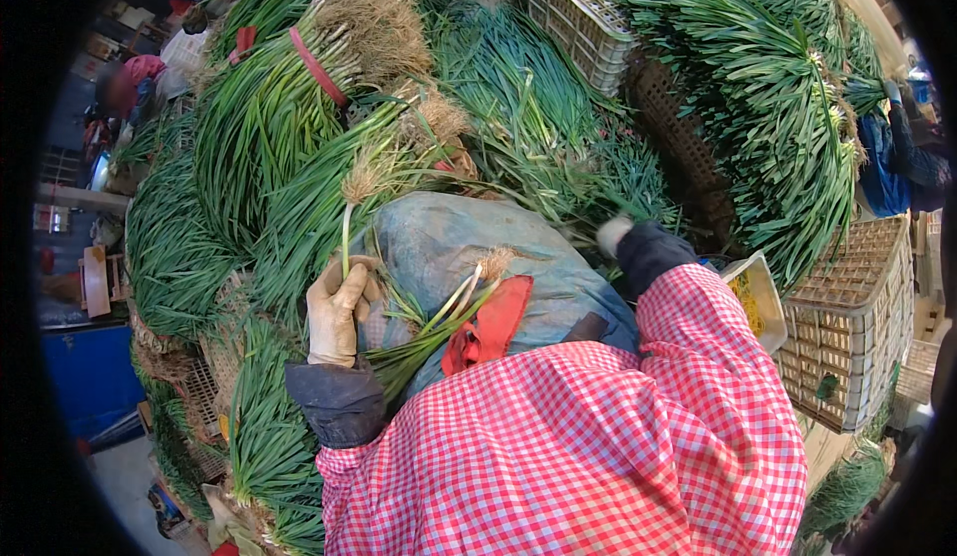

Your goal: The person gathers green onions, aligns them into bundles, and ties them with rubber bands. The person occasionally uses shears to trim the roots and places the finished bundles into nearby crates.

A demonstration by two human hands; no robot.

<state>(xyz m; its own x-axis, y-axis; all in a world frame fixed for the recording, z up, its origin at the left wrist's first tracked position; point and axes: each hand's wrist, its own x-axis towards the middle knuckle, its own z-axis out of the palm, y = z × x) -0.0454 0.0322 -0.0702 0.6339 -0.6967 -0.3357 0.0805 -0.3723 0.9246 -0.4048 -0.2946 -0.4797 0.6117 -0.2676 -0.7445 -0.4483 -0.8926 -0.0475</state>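
My left hand [342, 309], in a pale glove, grips one allium stalk [346, 234] low on its white shank. The stalk stands upright with its fibrous roots on top. Several more stalks [448, 309] with roots lie across my lap, over the blue-grey apron [478, 234] and beside a red cloth strip [508, 313]. My right hand [614, 236] is blurred by motion at the apron's right edge, next to loose green leaves [583, 182]. Its fingers are largely hidden, and I cannot make out anything in it.
A large rooted bundle [262, 122] tied with a red band [318, 67] lies at the upper left. Trimmed allium [777, 107] is heaped at the right, above a plastic crate [845, 324]. A white container [759, 302] holds yellow bands. Another person [138, 77] is at the far left.
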